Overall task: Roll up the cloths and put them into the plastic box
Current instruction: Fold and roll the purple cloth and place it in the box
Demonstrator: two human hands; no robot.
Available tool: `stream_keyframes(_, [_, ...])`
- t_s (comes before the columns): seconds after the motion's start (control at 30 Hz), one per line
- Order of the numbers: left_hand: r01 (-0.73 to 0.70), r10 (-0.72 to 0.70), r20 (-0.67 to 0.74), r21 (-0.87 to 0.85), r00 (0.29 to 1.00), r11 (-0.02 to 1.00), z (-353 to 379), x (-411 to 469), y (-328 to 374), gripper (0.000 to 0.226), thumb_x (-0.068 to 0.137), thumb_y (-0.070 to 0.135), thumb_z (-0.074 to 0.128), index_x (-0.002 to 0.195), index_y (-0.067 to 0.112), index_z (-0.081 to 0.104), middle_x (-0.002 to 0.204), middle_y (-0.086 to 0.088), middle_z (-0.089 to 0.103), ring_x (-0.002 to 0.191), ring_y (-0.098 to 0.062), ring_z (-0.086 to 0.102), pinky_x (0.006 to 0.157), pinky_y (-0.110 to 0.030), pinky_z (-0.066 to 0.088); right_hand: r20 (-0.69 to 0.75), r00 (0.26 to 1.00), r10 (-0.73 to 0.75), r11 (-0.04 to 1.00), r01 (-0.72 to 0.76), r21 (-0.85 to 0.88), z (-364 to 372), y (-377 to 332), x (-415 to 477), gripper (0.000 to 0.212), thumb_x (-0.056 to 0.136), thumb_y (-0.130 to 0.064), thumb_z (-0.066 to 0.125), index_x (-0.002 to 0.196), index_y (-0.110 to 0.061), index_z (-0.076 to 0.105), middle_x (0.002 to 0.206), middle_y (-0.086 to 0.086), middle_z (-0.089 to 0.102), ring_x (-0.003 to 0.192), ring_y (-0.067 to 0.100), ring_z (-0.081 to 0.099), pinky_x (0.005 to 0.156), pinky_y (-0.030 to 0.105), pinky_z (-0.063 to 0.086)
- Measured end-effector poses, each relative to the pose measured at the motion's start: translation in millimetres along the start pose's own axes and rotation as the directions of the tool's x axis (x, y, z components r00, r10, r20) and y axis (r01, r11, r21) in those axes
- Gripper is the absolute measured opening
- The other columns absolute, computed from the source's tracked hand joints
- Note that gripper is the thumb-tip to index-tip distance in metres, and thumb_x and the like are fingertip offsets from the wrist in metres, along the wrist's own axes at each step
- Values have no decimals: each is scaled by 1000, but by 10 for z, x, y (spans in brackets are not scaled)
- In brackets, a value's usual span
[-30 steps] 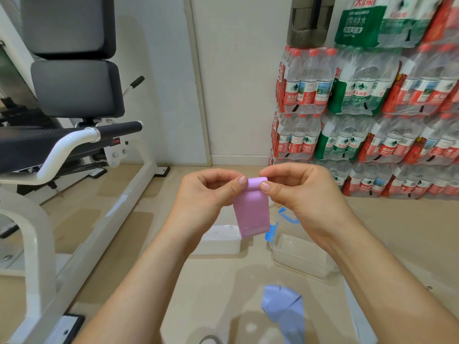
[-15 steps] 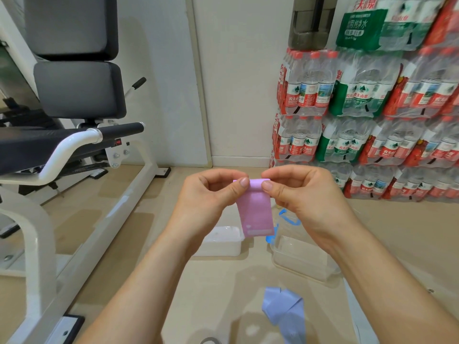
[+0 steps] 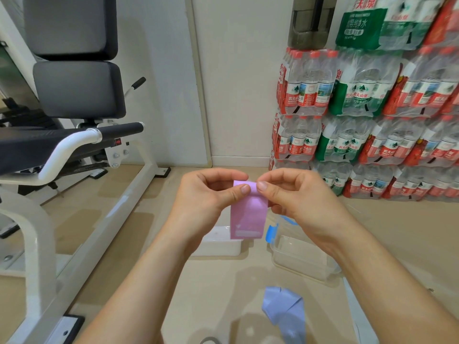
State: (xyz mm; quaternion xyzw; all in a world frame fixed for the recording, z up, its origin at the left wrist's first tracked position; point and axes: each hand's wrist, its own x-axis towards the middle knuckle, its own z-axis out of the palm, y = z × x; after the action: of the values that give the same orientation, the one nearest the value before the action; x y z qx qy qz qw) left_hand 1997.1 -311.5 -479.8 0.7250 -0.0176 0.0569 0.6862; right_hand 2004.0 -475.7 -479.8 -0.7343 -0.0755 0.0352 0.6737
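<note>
The rolling step is in hand: the left hand [image 3: 206, 194] and right hand [image 3: 298, 202] each pinch the pink cloth's [image 3: 248, 217] top edge between thumb and forefinger. The cloth's tail hangs above the clear plastic box [image 3: 305, 254], slightly to its left. The next move is probably to wind that tail up tightly and evenly.

- Packs of bottled water [image 3: 372, 125], red and green labels, stacked high against the wall.
- Dark container [image 3: 310, 23] on top of the water packs.
- Weight bench [image 3: 74, 90], black pads, white frame, well left of the water packs.
</note>
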Motion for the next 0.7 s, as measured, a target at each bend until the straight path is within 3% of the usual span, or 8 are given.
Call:
stream_keyframes(0.17, [-13,15,36,-55,999,998,16,-5,2,26,76,5,74,97,15,62,84,-12,75,78,-23,71,79,-30,55,-57,998,-1,999,3,40,-7,-6,18,1,80,-14,73,81,-13,73,71,5,70,61,10,59,63,26,46])
stream_keyframes(0.3, [-32,37,43,-107,998,994,29,-12,14,33,75,7,73,83,14,42,79,-10,72,72,-20,68,72,-27,52,-82,997,16,988,-3,152,-24,-8,26,7,73,-14,77,78,-14,73,80,15,71,73,23,61,74,38,47])
stream_keyframes(0.47, [-35,36,65,-24,997,999,60,-31,5,22,71,16,77,77,8,57,76,-12,66,71,-17,61,72,-31,50,-52,998,31,963,-16,268,-54,-26,12,33,55,-27,77,84,-11,72,86,14,70,80,25,61,81,42,47])
stream_keyframes(0.7, [7,-1,78,-73,997,997,55,-24,-16,27,74,4,75,82,13,50,67,-10,69,65,-22,66,66,-30,51,-46,998,39,943,-22,331,-75,-51,6,24,59,-18,75,82,-12,71,78,7,70,73,18,63,77,35,48])
